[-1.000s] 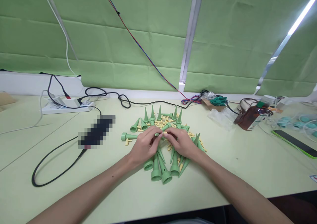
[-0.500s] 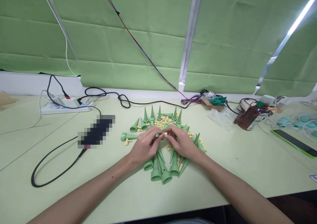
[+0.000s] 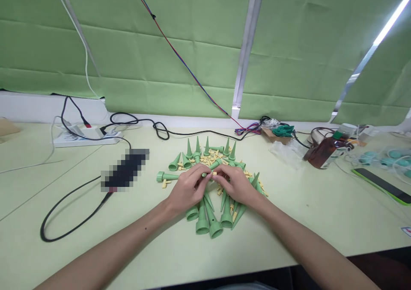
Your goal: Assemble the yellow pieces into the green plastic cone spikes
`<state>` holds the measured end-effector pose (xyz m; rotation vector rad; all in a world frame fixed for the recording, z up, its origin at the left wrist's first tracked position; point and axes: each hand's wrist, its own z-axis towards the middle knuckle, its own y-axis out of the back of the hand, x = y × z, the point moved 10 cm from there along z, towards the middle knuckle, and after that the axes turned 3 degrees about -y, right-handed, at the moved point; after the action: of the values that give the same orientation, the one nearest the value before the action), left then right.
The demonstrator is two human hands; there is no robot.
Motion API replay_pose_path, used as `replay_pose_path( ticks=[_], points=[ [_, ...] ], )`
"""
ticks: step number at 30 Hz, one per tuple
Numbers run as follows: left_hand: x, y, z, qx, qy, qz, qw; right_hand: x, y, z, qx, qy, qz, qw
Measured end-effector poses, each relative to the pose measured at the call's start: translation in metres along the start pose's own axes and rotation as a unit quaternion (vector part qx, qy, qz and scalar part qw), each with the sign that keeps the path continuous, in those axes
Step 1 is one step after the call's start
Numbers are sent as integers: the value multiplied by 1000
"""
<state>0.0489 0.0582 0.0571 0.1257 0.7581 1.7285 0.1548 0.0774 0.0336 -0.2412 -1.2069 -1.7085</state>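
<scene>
My left hand (image 3: 190,186) is closed round a green plastic watering spike (image 3: 215,164), whose tip pokes out between the fingers and whose wider end points away from me. Opposite it, my right hand (image 3: 236,183) pinches a small yellow plastic valve (image 3: 215,173) close against the spike. Fingers cover the spot where the two parts meet, so I cannot tell whether they are joined. Around both hands lie several more spikes, such as a tilted one (image 3: 214,226) in front and an upright one (image 3: 189,149) behind. Loose yellow valves (image 3: 212,156) are heaped among them.
To the left, a blurred dark device (image 3: 125,170) trails a looped black cable. A white power strip (image 3: 86,139) sits behind it. On the right are a brown bottle (image 3: 326,152), a crumpled clear bag (image 3: 289,152) and a green-edged phone (image 3: 382,185).
</scene>
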Motion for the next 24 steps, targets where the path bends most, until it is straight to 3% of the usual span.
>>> replay_pose_path(
  ticks=[24],
  points=[
    [-3, -5, 0, 28, -9, 1, 1000, 0, 1, 0, -8, 2, -4, 1000]
  ],
)
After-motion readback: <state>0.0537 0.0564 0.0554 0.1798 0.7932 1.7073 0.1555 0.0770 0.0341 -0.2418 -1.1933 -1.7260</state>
